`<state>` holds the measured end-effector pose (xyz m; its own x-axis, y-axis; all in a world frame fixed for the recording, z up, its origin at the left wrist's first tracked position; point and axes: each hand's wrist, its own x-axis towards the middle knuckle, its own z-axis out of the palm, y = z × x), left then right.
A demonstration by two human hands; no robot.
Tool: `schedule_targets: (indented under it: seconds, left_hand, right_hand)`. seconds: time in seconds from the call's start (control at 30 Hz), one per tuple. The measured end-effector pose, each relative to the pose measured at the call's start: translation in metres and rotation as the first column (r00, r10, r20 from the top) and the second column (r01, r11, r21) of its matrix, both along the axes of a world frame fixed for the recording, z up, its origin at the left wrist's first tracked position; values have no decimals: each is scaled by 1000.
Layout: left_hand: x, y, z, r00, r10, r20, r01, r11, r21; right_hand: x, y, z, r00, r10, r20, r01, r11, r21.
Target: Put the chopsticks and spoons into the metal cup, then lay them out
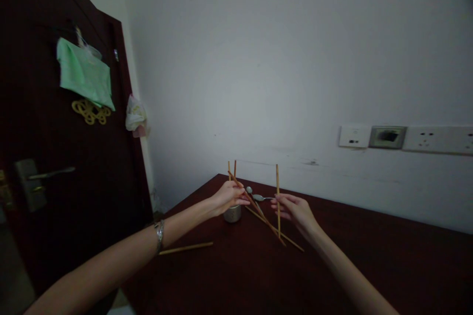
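My left hand [229, 196] is closed, fingers pinched around a reddish-brown chopstick [254, 205] that slants down to the right. Behind and below that hand stands a small grey holder [232, 214], partly covered by my fingers; chopstick ends [235, 168] rise above the hand. My right hand [293, 207] pinches a yellowish chopstick [278, 177], held nearly upright. Between the hands, a metal spoon [258, 198] lies with its handle running toward my right fingers; whether they touch it I cannot tell. A second, small spoon head [249, 190] shows beside it.
A pale chopstick [293, 242] lies on the dark red table [229, 275] under the slanting one. Another chopstick [192, 247] rests near my left forearm. A white wall with sockets [424, 139] borders the table's back; a dark door [48, 138] stands left.
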<state>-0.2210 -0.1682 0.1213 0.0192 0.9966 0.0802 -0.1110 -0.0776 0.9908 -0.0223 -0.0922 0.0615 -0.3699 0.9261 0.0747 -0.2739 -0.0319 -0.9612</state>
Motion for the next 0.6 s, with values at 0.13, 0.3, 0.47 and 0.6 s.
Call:
schedule_targets:
  seconds: [0.13, 0.3, 0.47, 0.6]
  left_hand:
    - [0, -9, -16, 983, -153, -102, 141, 984, -110]
    - [8, -13, -61, 949, -237, -208, 161, 932, -326]
    - [8, 2, -101, 907, -236, -350, 59, 891, -449]
    - [8, 13, -112, 835, -286, -471, 5, 859, -512]
  right_hand:
    - [12, 13, -9, 997, -20, 75, 23, 999, -38]
    - [13, 33, -24, 967, -71, 244, 68, 997, 21]
    - [14, 75, -40, 757, -344, 556, 91, 897, 432]
    - [20, 102, -48, 558, -466, 686, 5, 829, 560]
